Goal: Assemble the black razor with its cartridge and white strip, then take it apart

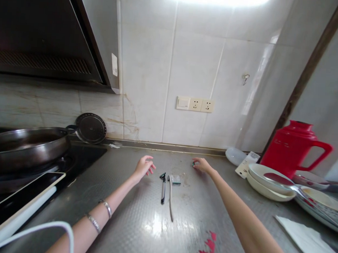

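On the metal counter [141, 223] a dark razor [163, 188] lies lengthwise. To its right are a thin beige stick [171, 202] and a small flat packet with a green edge [175, 179], the stick's far end touching the packet. My left hand [144, 167], bracelets on its forearm, hovers left of the razor with fingers apart and nothing in them. Beyond the packet to the right, my right hand [201, 165] pinches a small dark green object [193, 164] near the counter surface; its exact form is too small to tell.
A pan [26, 145] sits on the stove at left, beside a white-edged device [23, 205] with a white cable [47, 224]. At right stand a red thermos jug [291, 148], stacked bowls [270, 184] and a white sheet [307, 239]. Red scraps [207, 251] lie in front.
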### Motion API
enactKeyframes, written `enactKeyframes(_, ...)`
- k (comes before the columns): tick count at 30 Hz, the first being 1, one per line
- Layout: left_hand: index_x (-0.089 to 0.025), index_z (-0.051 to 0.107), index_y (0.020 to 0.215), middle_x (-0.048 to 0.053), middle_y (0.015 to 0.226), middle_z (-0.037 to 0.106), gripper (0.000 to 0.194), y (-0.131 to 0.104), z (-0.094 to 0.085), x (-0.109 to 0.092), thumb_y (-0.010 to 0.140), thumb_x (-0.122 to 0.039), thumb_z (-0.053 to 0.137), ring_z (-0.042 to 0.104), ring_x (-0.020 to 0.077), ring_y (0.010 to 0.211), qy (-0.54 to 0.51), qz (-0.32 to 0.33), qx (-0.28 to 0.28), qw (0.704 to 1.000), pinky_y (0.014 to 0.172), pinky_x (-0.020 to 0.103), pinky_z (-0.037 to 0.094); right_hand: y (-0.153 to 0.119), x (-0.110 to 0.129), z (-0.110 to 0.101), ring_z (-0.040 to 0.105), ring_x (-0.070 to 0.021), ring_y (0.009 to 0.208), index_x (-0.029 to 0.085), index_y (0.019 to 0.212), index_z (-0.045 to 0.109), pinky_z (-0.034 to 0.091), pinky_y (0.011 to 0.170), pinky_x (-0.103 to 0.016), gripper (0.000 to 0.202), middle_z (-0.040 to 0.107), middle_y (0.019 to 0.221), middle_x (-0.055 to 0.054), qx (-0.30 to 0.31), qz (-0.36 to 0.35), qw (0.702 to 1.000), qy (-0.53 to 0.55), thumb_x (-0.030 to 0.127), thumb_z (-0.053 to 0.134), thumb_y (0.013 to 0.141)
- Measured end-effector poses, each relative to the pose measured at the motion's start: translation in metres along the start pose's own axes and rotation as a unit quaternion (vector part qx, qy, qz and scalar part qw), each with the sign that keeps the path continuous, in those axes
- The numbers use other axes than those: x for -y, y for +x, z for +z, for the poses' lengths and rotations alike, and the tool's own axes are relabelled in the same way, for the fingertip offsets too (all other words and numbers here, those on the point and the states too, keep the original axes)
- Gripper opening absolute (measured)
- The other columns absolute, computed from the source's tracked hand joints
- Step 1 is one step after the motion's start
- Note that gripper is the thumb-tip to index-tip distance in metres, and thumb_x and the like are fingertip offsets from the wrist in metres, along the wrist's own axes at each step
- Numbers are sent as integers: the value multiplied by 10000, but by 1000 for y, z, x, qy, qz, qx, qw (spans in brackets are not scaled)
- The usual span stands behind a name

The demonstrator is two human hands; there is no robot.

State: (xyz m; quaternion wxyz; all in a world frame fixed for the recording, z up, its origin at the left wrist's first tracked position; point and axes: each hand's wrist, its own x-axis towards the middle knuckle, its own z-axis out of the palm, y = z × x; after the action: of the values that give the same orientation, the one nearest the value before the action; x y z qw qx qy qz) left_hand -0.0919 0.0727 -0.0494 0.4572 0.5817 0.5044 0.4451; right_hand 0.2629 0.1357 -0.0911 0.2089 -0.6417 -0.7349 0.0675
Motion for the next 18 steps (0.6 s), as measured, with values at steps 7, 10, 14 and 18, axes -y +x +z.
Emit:
enactKeyframes(7,-114,514,989,88,851,639,259,2,-7,-11,799,-274,441,559,73,458,-62,29,-58,996,330,148,351,-4,14,-7,523,-225,1035,81,1141,549,333,929,-326,451,620,1044,-134,-79,-13,997,-8,179,601,704)
enactKeyframes(10,-106,547,940,103,898,637,259,1,-9,-19,795,-306,471,565,68,488,-69,37,-62,995,338,140,366,-6,32,-10,526,-220,1005,120,1146,531,355,906,-346,447,611,1023,-109,-123,-56,991,8,246,601,724)
enactKeyframes(14,-101,580,901,117,922,639,308,-1,-8,-25,780,-374,504,577,81,533,-67,47,-38,996,348,144,383,-21,71,-17,526,-231,956,185,1152,509,393,859,-394,446,599,987,-78,-198,-180,961,63,309,606,734)
enactKeyframes(18,-98,605,885,127,928,642,398,-6,1,-30,748,-464,528,595,117,605,-28,61,38,997,358,158,398,-49,121,-28,508,-227,964,226,1216,449,409,852,-403,486,577,1018,-71,-206,-245,942,98,313,591,759)
